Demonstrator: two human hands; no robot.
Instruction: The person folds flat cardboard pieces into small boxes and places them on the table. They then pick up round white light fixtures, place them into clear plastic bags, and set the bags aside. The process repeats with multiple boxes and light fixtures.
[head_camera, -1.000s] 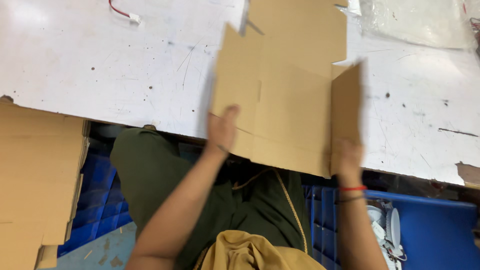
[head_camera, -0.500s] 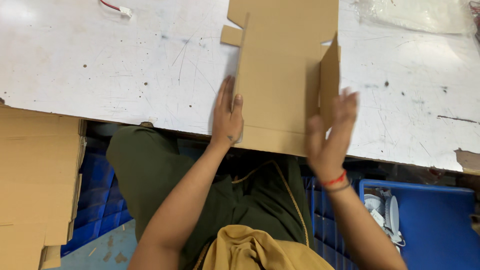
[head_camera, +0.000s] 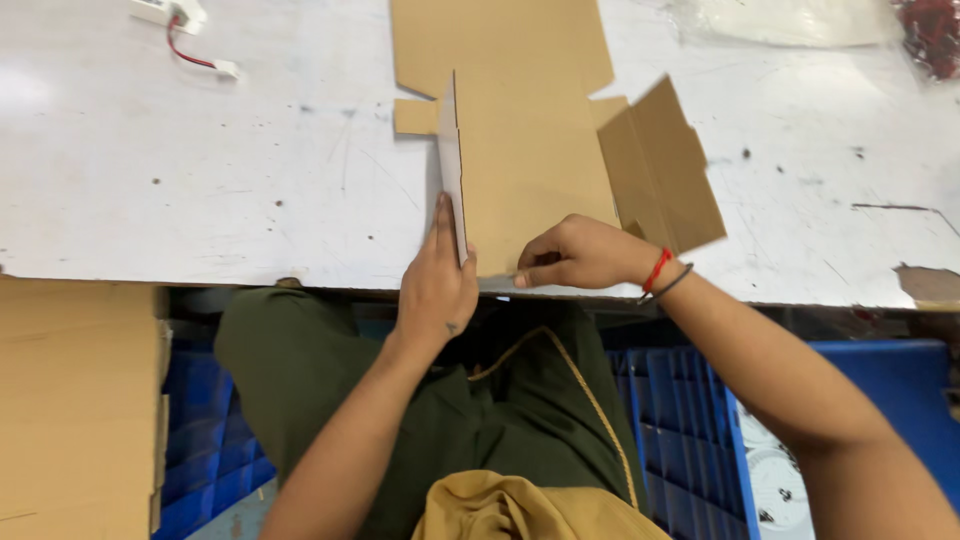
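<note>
Since half a second ago, both hands have traded roles on the flat cardboard box blank (head_camera: 525, 150): its left side panel now stands upright, while the right side panel, raised earlier, has dropped outward and lies slanted on the table.

The blank lies at the near edge of the white worktable (head_camera: 200, 180), about midway along it, its far flap reaching toward the far edge. The left hand (head_camera: 437, 285) pinches the standing left panel near its near end, fingers outside and thumb against the inner face. The right hand (head_camera: 580, 252) is curled, fingertips pressing down on the base panel at the near edge; it grips nothing.

The raised panel looks lightly held at one end only, so it could spring back flat if the pinch loosens. The blank overhangs nothing, yet sits right at the table's near edge; a push toward the person could slide it off onto the lap.

Near the far left corner lies a small white connector with a red wire (head_camera: 180, 30). A clear plastic bag (head_camera: 790, 20) rests toward the far right. Stacked cardboard (head_camera: 75, 400) sits left of the person, blue crates (head_camera: 680, 400) below.
</note>
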